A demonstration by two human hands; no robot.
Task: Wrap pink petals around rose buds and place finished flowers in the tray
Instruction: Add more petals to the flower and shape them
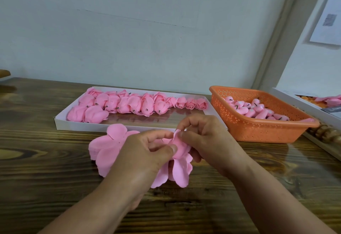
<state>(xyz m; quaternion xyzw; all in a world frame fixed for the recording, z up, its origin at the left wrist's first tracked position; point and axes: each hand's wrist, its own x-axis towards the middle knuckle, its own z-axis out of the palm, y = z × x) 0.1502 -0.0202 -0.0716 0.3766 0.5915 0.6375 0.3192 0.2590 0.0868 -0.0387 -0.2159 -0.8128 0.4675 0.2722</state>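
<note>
Both hands, left hand (145, 152) and right hand (204, 137), pinch pink petals (180, 148) held between them

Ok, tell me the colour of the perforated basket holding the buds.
Orange basket, clearest in the head view.

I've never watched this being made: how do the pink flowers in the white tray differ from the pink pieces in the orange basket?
The flowers in the white tray are big and full, wrapped in wide petals, and lie in rows. The buds in the orange basket are smaller, tighter and heaped loosely, with no outer petals. The tray is shallow with plain walls; the basket is deeper and perforated. Both hold the same pink, with short dark stems poking out.
</note>
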